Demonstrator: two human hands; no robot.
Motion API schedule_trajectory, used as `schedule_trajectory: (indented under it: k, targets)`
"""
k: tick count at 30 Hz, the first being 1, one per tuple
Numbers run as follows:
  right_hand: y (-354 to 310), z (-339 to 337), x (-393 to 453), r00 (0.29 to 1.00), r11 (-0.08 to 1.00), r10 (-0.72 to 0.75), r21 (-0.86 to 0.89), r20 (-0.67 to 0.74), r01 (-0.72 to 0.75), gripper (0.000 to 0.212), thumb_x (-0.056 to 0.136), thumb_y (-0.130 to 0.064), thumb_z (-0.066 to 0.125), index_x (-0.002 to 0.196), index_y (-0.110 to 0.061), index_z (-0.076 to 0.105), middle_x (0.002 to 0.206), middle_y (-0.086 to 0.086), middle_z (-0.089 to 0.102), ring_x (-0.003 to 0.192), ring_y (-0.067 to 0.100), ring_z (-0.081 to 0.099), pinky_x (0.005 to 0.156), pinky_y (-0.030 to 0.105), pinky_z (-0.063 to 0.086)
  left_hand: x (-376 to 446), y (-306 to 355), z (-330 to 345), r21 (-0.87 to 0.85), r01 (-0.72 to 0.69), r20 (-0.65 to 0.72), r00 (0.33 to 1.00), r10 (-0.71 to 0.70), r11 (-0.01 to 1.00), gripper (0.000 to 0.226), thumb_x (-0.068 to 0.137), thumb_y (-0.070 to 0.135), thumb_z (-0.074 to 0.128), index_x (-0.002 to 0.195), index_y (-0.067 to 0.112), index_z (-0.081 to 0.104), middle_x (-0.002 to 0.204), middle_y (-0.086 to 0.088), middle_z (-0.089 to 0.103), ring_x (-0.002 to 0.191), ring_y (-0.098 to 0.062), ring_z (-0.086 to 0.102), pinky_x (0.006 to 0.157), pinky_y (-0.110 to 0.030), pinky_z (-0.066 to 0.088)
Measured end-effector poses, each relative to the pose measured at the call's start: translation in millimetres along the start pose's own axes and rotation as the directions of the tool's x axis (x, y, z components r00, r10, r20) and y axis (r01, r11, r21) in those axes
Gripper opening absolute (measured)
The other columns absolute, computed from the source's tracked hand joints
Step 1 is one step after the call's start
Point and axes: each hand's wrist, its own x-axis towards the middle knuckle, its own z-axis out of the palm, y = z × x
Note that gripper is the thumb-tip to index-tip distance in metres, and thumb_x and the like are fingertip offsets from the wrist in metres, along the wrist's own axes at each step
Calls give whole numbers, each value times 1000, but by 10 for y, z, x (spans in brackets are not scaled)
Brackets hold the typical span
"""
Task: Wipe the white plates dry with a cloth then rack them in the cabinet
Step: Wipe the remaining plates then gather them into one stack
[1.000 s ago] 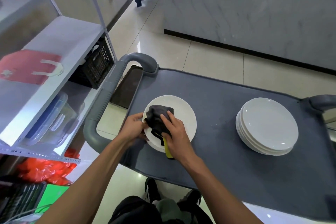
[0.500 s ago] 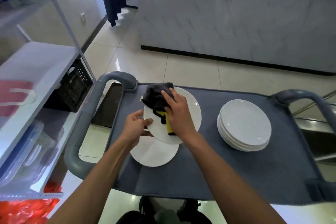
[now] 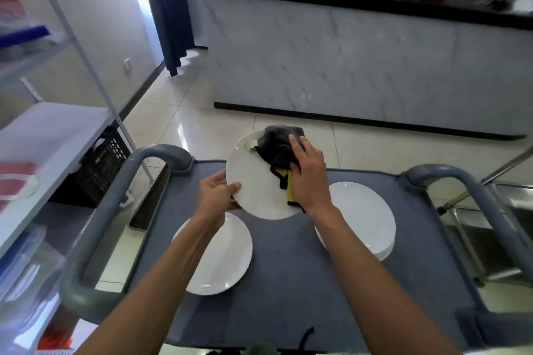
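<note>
1. Plate (image 3: 253, 181) in your hands is lifted clear of the cart, tilted with its face toward you, above the far middle of the grey cart top (image 3: 288, 282).
2. Your left hand (image 3: 216, 196) grips the plate's left rim: the thumb curls over the front edge and the fingers go behind it.
3. Your right hand (image 3: 308, 176) presses a dark cloth (image 3: 277, 144) against the upper right of the plate's face. The fingers are curled over the bunched fabric, holding it, and a yellow strip of the cloth shows below your palm.
4. A single white plate (image 3: 219, 256) lies flat on the cart at near left, just below the lifted plate and partly hidden by your left forearm.
5. A stack of white plates (image 3: 363, 219) sits on the right side of the cart, partly behind your right wrist; you cannot count them from here.
6. Grey curved handles (image 3: 161, 153) rise at the far left and far right corners of the cart.
7. A white shelving unit (image 3: 52, 135) stands at left, with a black crate (image 3: 101, 164) on a lower level beside the cart.
8. A marble-faced counter (image 3: 360, 66) with a dark top runs across the far side, and a dark blue curtain (image 3: 170, 8) hangs at far left.
</note>
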Motion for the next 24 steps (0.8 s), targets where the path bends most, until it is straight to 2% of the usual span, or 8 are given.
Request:
schedule_trajectory:
  k: [3,6,10,16,21,24]
  targets:
    - [118,-151,60,1000,1000,1,6,-31,0,66,93,2,57,153,-20,41,152,14,46,129,34,44,111,48,40,30,153,236,-55,-41,-35,999,39,998,37,95,-8,55,122,15,64,100,-7,73,88,-33,70,59,-39,62]
    - [194,-249,80,999,999,-1,40,-43,3,65,94,1,58,153,-20,42,151,13,47,129,33,43,112,46,39,64,302,439,-90,-96,-59,994,91,991,35,94,-8,55,117,17,65,99,-8,72,91,-31,70,64,-42,63]
    - [184,-298,50,999,993,-2,120,-53,9,66,95,1,58,154,-21,40,153,10,45,131,29,41,113,40,37,70,437,687,-112,-146,-88,987,136,983,36,94,-9,56,102,24,67,96,-7,73,88,-29,71,65,-41,63]
    - [51,-290,-16,996,971,-46,233,-70,61,66,95,2,57,154,-23,39,153,6,44,134,23,39,115,29,30,39,459,947,-82,-216,-94,974,208,973,29,95,-7,56,108,13,73,93,-13,76,84,-32,75,65,-43,62]
    - [54,-286,17,996,960,-68,268,-61,82,68,95,3,57,154,-23,39,153,7,45,133,25,40,115,34,34,-15,441,1041,-38,-231,-87,970,227,972,31,95,-9,54,109,11,73,93,-11,77,85,-30,75,64,-41,62]
    - [120,-291,-27,987,962,-140,224,-75,153,63,95,2,57,152,-19,44,149,12,48,129,31,45,111,42,41,-51,390,1032,-28,-236,-105,967,232,971,32,95,-10,54,109,11,73,95,-12,76,85,-31,75,63,-40,62]
